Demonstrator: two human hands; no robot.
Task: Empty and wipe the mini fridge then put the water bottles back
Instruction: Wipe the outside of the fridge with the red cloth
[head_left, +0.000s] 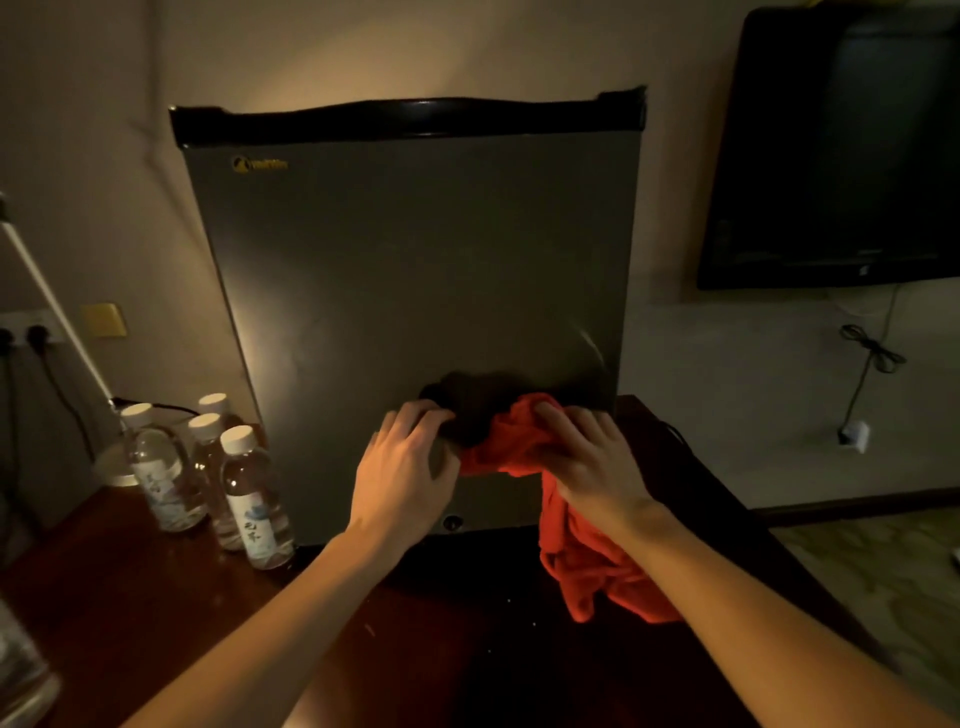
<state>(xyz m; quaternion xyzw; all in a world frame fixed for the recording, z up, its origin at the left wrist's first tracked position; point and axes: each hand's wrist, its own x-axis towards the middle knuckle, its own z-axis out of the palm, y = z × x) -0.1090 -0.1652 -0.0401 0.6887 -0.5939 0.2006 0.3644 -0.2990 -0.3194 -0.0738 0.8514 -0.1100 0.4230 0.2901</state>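
A grey mini fridge with a black top handle strip stands on a dark wooden table, its door closed. In front of its lower door both my hands hold a red cloth. My left hand grips the cloth's left end, which looks dark in shadow. My right hand grips the right part, and the rest hangs down to the tabletop. Several water bottles with white caps stand upright on the table, left of the fridge.
A black wall-mounted TV hangs at the right. A white lamp pole and a wall socket with plugs are at the left. A cable and plug hang on the right wall. Another clear plastic thing shows at the bottom left.
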